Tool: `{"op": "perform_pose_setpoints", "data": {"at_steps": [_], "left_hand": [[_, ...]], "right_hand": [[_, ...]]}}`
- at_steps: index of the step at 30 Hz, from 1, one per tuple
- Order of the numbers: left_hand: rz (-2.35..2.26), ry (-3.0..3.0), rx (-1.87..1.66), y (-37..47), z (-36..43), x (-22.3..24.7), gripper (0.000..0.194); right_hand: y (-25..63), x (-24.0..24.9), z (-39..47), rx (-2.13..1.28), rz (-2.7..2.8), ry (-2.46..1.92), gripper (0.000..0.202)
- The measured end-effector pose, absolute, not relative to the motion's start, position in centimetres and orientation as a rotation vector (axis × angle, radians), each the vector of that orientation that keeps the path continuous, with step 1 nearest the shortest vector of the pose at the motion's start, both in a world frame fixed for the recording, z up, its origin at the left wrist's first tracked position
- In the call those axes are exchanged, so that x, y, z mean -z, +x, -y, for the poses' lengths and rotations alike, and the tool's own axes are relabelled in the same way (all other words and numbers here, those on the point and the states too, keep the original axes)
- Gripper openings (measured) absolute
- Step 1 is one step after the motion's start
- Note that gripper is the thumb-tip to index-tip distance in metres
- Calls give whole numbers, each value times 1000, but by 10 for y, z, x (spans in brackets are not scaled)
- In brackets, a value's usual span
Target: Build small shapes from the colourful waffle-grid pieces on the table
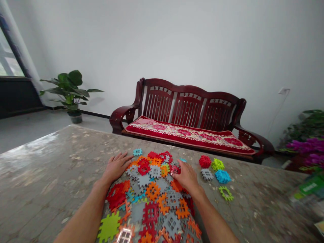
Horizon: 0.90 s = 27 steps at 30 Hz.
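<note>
A spread-out pile of flat plastic interlocking building tiles point(144, 180) with notched edges lies in front of me, in red, orange, grey, blue and green. My left hand point(118, 165) rests flat at the pile's left edge, its fingers stretched out near a blue tile point(137, 152). At the right edge is my right hand point(186, 173), thumb and index finger apart, beside a red window tile point(175, 169). Whether its fingertips touch that tile I cannot tell. A large green tile point(109, 226) lies at the near left of the pile.
Right of the pile sit a red group point(205, 161), a green group point(217, 164), a grey group point(207, 174), a blue group point(222, 176) and a green frame tile point(226, 193). Beyond the patterned table point(50, 175) stand a wooden bench point(182, 111) and a potted plant point(72, 89).
</note>
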<state>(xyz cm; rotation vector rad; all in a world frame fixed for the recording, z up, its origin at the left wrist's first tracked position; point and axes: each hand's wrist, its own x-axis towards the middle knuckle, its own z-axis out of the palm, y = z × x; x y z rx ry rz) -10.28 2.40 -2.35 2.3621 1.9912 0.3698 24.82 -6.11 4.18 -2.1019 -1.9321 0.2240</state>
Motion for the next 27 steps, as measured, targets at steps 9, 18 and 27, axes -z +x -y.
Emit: {"op": "perform_pose_setpoints", "data": {"at_steps": [9, 18, 27], "left_hand": [[-1990, 2368, -347, -101, -23, 19, 45], [-1897, 2387, -394, -104, -27, 25, 48], [-1883, 2408, -408, -106, -32, 28, 48]], "right_hand": [[243, -40, 62, -224, 2038, -2101, 67], [256, -35, 58, -319, 1918, -1906, 72], [352, -36, 40, -104, 1642, -1883, 69]]}}
